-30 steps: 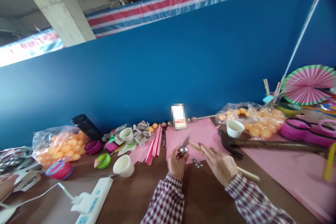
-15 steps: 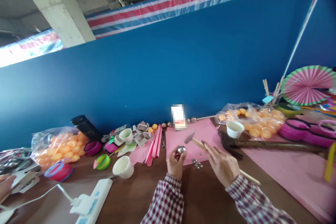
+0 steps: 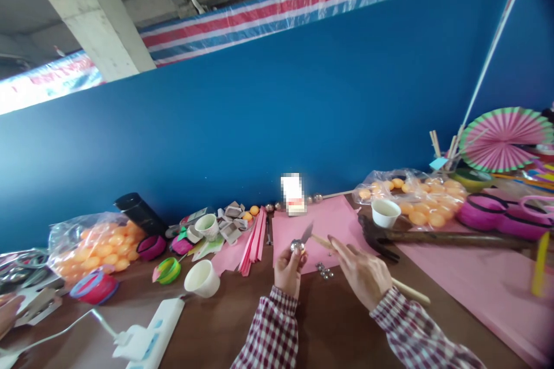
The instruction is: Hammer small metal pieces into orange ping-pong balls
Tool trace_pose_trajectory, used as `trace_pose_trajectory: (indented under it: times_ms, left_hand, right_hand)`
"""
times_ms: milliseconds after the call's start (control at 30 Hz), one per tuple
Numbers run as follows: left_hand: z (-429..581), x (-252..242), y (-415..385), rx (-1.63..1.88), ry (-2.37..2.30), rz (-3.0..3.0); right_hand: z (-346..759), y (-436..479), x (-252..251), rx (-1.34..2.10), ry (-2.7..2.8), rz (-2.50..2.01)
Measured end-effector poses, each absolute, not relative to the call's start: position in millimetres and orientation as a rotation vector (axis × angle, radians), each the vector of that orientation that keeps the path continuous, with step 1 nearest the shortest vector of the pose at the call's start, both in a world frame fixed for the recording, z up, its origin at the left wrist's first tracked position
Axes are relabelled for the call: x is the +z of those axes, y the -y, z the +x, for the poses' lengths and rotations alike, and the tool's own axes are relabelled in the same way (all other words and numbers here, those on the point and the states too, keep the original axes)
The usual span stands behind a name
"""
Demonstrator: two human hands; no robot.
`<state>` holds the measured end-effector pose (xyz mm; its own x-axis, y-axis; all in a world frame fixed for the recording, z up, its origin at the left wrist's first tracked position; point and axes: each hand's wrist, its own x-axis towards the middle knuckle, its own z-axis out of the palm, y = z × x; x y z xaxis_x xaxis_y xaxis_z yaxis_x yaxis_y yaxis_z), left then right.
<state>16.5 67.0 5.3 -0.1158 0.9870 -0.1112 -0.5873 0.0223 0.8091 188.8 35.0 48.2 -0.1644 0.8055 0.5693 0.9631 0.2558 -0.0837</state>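
Note:
My left hand (image 3: pixel 287 271) is closed around a shiny metal ball (image 3: pixel 296 245), which shows above the fingertips. In my right hand (image 3: pixel 363 271) is a small hammer (image 3: pixel 320 240) with a long pale wooden handle that runs out behind the wrist. Its grey head is close beside the metal ball; whether they touch I cannot tell. Both hands are over the front edge of a pink sheet (image 3: pixel 346 219). Several small metal balls (image 3: pixel 324 271) lie between my hands, by the sheet's front edge.
White cups (image 3: pixel 202 278) and a power strip (image 3: pixel 160 328) are to the left. Bags of orange balls (image 3: pixel 104 248) lie on both sides. A large wooden-handled hammer (image 3: pixel 433 238) lies right. Another person's hand (image 3: pixel 9 314) shows at the left edge. A blue wall (image 3: pixel 242 127) stands behind.
The small hammer's head has come down and left, closer to the metal ball. My left hand still holds the ball, and the view has shifted slightly.

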Motion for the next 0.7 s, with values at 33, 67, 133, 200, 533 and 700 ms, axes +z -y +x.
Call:
trace_pose_trajectory:
  times_ms: [33, 67, 133, 200, 533, 700]
  left_hand:
    - [16.2, 4.8, -67.6, 1.493, -0.868, 0.607]
    - [16.0, 4.3, -68.0, 1.491, -0.871, 0.601]
    - [15.9, 3.6, -68.3, 1.486, -0.871, 0.601]
    - [16.0, 3.4, -68.0, 1.48, -0.849, 0.612]
    - [17.5, 11.3, -63.4, 1.461, -0.717, 0.564]
    - [16.8, 8.9, -66.7, 1.492, -0.748, 0.547]
  right_hand:
    - [188.7, -34.9, 48.1, -0.405, 1.991, -1.607]
    - [188.4, -34.8, 47.8, -0.4, 1.968, -1.614]
    - [187.3, -34.5, 47.1, -0.387, 1.992, -1.621]
    - [185.9, -34.4, 46.5, -0.378, 2.066, -1.627]
    - [191.3, -35.5, 49.7, -0.402, 2.018, -1.645]
    - [188.7, -34.2, 47.8, -0.425, 1.973, -1.609]
